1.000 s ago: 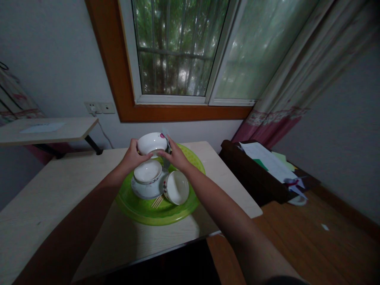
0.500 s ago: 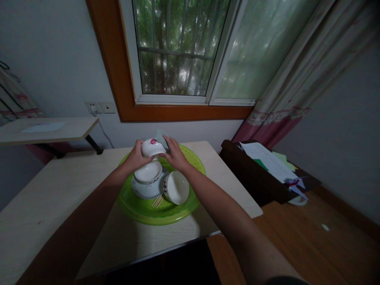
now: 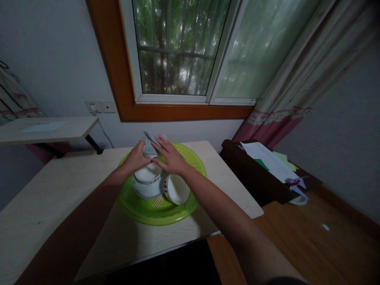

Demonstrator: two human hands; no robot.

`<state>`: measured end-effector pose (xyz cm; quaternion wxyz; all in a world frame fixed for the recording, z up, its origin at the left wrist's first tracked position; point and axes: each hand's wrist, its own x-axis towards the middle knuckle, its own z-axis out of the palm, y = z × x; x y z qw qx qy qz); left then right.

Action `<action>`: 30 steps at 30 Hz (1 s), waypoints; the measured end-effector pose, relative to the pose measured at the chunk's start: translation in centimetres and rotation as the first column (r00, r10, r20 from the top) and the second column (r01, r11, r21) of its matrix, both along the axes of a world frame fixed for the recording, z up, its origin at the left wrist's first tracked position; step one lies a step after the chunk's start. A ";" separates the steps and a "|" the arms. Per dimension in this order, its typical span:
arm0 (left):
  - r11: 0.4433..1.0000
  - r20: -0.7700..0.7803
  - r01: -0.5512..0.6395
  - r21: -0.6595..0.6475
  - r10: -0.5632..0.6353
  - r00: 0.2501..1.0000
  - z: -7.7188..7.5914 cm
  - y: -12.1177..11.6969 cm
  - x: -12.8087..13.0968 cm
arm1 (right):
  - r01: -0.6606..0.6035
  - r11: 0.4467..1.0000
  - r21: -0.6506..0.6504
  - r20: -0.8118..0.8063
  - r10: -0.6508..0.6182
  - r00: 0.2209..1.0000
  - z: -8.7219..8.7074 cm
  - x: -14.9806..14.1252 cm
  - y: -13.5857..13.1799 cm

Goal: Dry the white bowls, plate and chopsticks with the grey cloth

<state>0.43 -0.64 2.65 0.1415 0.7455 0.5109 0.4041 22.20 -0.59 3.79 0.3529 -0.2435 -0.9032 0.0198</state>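
Observation:
Above the far part of a green tray (image 3: 162, 219), my left hand (image 3: 137, 156) grips a white bowl (image 3: 151, 156), now mostly hidden by my fingers and a cloth. My right hand (image 3: 170, 156) presses the grey-blue cloth (image 3: 150, 145) over that bowl, fingers bent across it. Just below, a second white bowl (image 3: 147, 174) sits upright on a pale plate (image 3: 148, 192). Beside the plate, a patterned bowl (image 3: 179, 190) lies tipped on its side with its mouth toward me. Several chopsticks (image 3: 158, 201) rest on the tray near it.
The tray stands on a pale wooden table (image 3: 71, 221) against the wall under a window (image 3: 178, 51). A raised shelf (image 3: 74, 126) with a paper is at the left. To the right, a dark brown piece of furniture (image 3: 246, 170) carries papers (image 3: 264, 160).
The held bowl has turned and dropped slightly, its flowered side now covered. My right hand has slid leftward with the cloth, over the bowl. The dishes on the tray stay put.

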 end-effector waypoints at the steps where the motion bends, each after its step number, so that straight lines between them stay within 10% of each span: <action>1: 1.000 0.006 0.005 0.001 -0.005 1.000 0.0 0.0 0.0 | 0.000 1.000 0.008 0.020 0.000 1.000 0.2 -0.1 -0.2; 17: 0.995 0.271 -0.082 -0.048 0.092 0.958 -0.4 0.6 -0.4 | 0.006 0.895 -0.446 -0.305 -0.158 0.939 -1.6 0.5 2.5; 30: 0.999 0.228 0.005 -0.046 0.005 0.974 -1.0 0.6 -0.5 | 0.032 0.912 -0.410 -0.401 -0.212 0.891 -2.6 0.3 3.4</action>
